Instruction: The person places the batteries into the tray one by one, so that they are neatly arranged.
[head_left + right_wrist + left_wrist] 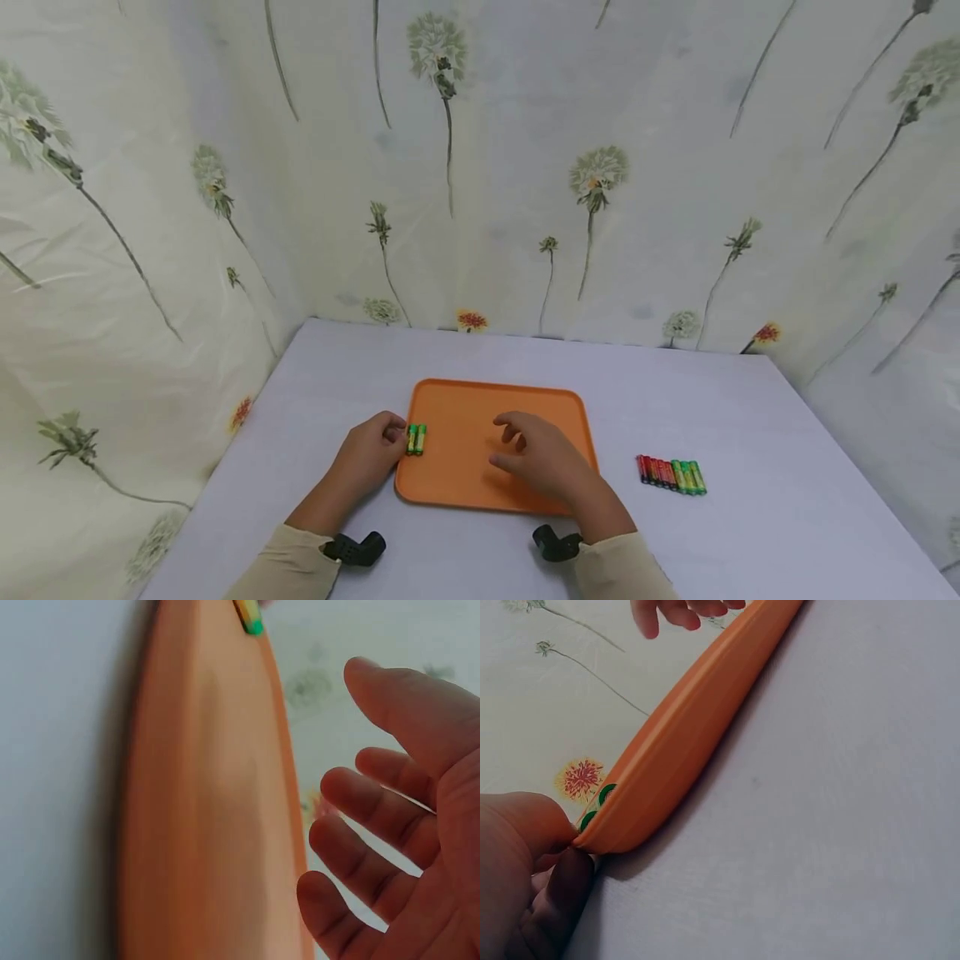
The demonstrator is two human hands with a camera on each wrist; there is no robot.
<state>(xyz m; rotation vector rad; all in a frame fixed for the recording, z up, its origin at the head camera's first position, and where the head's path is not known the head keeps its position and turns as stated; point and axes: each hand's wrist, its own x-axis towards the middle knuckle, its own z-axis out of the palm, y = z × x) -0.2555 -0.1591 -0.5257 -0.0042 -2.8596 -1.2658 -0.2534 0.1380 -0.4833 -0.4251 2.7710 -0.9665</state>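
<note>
An orange tray (457,475) lies on the table, with two green-and-yellow batteries (421,440) side by side along its left edge. My left hand (372,454) is at that edge beside the batteries. In the left wrist view the thumb and fingers of the left hand (525,859) pinch the tray's rim, and the green battery ends (608,794) show just behind it. Over the right half of the tray hovers my right hand (543,456), fingers spread and loosely bent. Nothing lies within the right hand (412,817) in the right wrist view.
Right of the tray, a row of red batteries (656,472) and green-and-yellow batteries (688,477) lies on the white tabletop (750,533). A dandelion-print curtain (510,167) hangs behind and at the sides. Each wrist carries a black device (356,549).
</note>
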